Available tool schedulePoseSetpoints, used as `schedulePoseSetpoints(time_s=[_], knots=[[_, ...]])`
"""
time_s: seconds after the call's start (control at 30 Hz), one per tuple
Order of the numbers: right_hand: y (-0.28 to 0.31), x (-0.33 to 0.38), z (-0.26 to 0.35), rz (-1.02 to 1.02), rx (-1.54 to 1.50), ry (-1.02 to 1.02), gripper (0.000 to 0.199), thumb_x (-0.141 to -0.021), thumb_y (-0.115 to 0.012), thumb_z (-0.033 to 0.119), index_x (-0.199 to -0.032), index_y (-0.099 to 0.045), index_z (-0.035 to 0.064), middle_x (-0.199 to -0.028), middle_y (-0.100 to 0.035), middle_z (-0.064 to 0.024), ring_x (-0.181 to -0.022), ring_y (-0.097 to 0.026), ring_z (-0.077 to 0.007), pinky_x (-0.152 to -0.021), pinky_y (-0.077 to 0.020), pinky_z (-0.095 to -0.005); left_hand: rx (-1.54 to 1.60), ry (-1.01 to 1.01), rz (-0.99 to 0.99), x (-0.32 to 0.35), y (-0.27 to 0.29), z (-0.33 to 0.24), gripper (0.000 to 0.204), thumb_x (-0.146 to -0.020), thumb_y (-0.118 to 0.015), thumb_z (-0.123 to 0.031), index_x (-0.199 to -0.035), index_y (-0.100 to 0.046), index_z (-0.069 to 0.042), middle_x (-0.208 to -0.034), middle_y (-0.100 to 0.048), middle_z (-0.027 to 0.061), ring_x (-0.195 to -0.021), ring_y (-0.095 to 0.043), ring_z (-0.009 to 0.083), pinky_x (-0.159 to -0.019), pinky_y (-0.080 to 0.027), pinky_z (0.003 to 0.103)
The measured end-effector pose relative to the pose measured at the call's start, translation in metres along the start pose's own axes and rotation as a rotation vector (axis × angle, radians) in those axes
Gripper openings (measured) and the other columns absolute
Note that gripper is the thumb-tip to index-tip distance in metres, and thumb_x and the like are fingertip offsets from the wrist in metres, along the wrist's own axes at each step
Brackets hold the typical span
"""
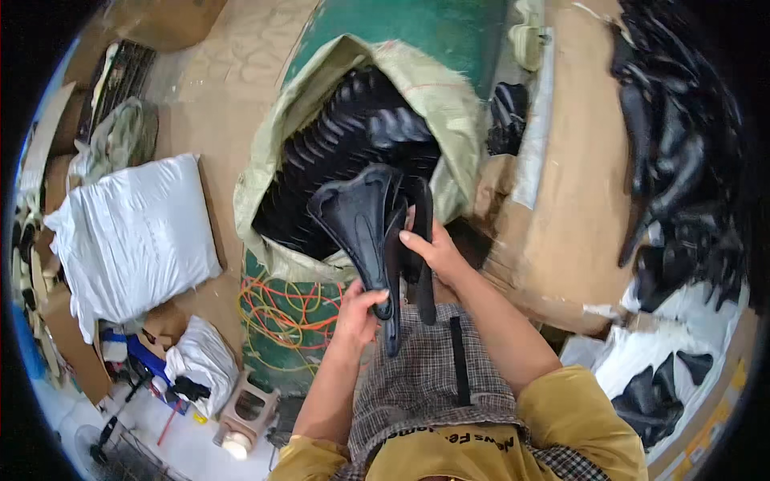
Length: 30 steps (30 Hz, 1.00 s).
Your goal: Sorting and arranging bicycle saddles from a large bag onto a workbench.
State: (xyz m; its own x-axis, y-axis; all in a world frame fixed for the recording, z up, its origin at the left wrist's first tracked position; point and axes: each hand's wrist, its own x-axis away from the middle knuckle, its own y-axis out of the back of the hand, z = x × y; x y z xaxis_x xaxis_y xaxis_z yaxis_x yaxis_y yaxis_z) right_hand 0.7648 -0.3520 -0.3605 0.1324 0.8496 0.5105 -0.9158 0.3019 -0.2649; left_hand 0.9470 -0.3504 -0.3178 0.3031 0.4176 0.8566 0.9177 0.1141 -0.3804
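Left hand [358, 309] grips the narrow end of a black saddle-shaped piece [362, 220]; right hand [429, 248] pinches more black pieces [419, 240] beside it, above the lap. Behind, open woven sack [433, 96] full of them; white bag [132, 232] left; cardboard [569, 208] right.

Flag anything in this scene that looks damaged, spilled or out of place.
Orange and green cords lie in a loose tangle below the open woven sack. The black saddle shells in both hands look intact; nothing looks spilled.

Saddle stack [365, 220] before open sack [437, 96]; filled bag [132, 232] left, saddle pile [682, 160] right.
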Motion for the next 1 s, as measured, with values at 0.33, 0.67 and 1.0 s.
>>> schedulePoseSetpoints(time_s=[0.33, 0.67, 1.0], knots=[[0.086, 0.267, 0.189, -0.988, 0.144, 0.825, 0.007, -0.081, -0.057, 0.006, -0.082, -0.05, 0.0056, -0.071, -0.05, 0.0004, -0.066, -0.05, -0.0087, -0.059, -0.042, -0.023, -0.796, -0.044, 0.35, 0.147, -0.038, -0.028, 0.027, -0.059, -0.061, 0.007, -0.078, -0.049, -0.007, -0.073, -0.053, -0.0001, -0.071, -0.053, 0.011, -0.067, -0.042, 0.024], [0.118, 0.51, 0.137, -0.967, 1.484, 0.791, 0.029, -0.06, -0.064, 0.021, -0.082, -0.05, 0.0075, -0.087, -0.051, -0.008, -0.078, -0.05, -0.0222, -0.074, -0.039, -0.036, -1.317, 0.214, 0.893, 0.256, -0.272, 0.137, 0.04, -0.057, -0.059, 0.005, -0.096, -0.053, -0.003, -0.086, -0.055, 0.003, -0.078, -0.054, 0.0137, -0.071, -0.044, 0.025], [0.182, 0.772, 0.013, -1.712, 1.494, 0.261, 0.055, -0.065, -0.065, 0.017, -0.116, -0.047, 0.0054, -0.1, -0.05, -0.0132, -0.092, -0.051, -0.0286, -0.089, -0.0357, -0.0466, -1.874, 0.413, 1.591, 0.394, -0.392, 0.438, 0.021, -0.07, -0.055, -0.013, -0.087, -0.054, -0.001, -0.079, -0.05, 0.0016, -0.074, -0.046, 0.0093, -0.065, -0.039, 0.023]])
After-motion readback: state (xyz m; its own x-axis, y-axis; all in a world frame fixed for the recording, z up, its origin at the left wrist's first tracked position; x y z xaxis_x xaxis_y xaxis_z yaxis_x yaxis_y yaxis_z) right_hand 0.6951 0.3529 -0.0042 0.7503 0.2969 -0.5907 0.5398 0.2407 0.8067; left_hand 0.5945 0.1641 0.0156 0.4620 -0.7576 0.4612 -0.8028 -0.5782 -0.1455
